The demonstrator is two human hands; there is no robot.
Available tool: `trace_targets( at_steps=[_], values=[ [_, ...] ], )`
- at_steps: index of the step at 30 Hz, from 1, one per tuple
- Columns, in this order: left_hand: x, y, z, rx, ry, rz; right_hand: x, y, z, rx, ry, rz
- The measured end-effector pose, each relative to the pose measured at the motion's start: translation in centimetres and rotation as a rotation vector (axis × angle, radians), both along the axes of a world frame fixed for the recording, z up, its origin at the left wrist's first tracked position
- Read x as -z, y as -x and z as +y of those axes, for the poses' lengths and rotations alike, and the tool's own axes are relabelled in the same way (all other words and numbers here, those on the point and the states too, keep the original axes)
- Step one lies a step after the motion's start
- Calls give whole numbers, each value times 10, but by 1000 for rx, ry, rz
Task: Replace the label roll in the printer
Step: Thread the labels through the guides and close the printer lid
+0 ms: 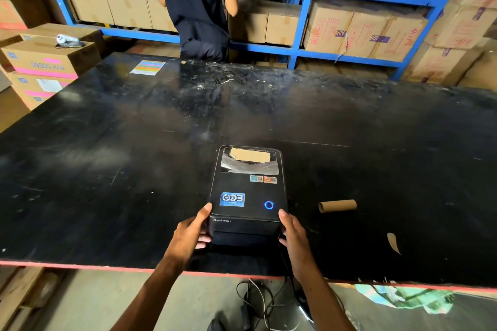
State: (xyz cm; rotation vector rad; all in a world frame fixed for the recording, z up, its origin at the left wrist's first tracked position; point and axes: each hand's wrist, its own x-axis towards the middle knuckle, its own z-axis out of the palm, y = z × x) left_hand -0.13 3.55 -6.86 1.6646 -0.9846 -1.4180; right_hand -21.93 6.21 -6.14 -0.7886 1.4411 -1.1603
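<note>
A black label printer (247,191) stands near the front edge of the black table (134,142), lid closed, with a blue ring light lit on top. Through its clear rear window a brown cardboard piece shows. My left hand (192,231) grips the printer's front left corner, thumb on top. My right hand (294,236) holds the front right corner the same way. An empty brown cardboard core (337,205) lies on its side to the right of the printer, apart from it.
A torn scrap of brown paper (393,242) lies at the right front. A coloured sheet (148,67) rests at the far left. A person (196,5) stands behind the table at blue shelving (304,16) with cartons. Cables (263,301) lie on the floor below.
</note>
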Motion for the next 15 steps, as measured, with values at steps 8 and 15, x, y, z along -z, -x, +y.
trace_targets(
  at_steps=[8, 15],
  values=[
    [-5, 1, 1, 4, -9, 6, 2, -1, 1, 9, -10, 28],
    [-12, 4, 1, 33, -54, -15, -1, -4, -2, 32, -39, 42]
  ],
)
